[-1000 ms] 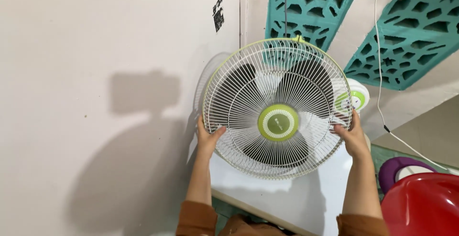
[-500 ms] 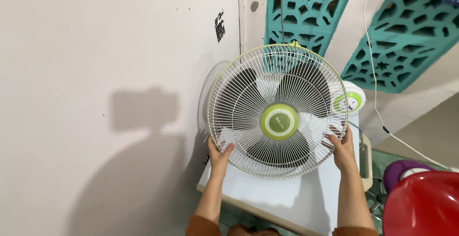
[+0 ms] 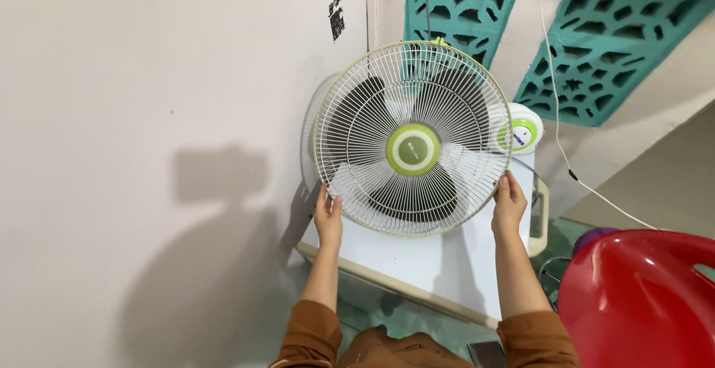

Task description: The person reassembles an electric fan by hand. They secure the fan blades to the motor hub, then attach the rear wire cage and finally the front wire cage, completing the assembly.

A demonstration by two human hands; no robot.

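— Where is the round white wire fan guard with the green centre disc (image 3: 412, 138) now?

— Held upright between both hands, lower and farther out than a second ago, just above the white cabinet top (image 3: 439, 260).

— The grip?

— Left hand (image 3: 328, 217) and right hand (image 3: 509, 204) clasp opposite lower rim edges, fingers curled on the wires; the green-dialled fan base (image 3: 521, 131) stands just beyond the right hand.

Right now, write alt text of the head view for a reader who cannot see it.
Two hands, the left hand and the right hand, grip the lower rim of a round white fan with a green centre, held above a white table beside a pale wall. Teal lattice panels lie behind, and a red plastic chair sits at lower right.
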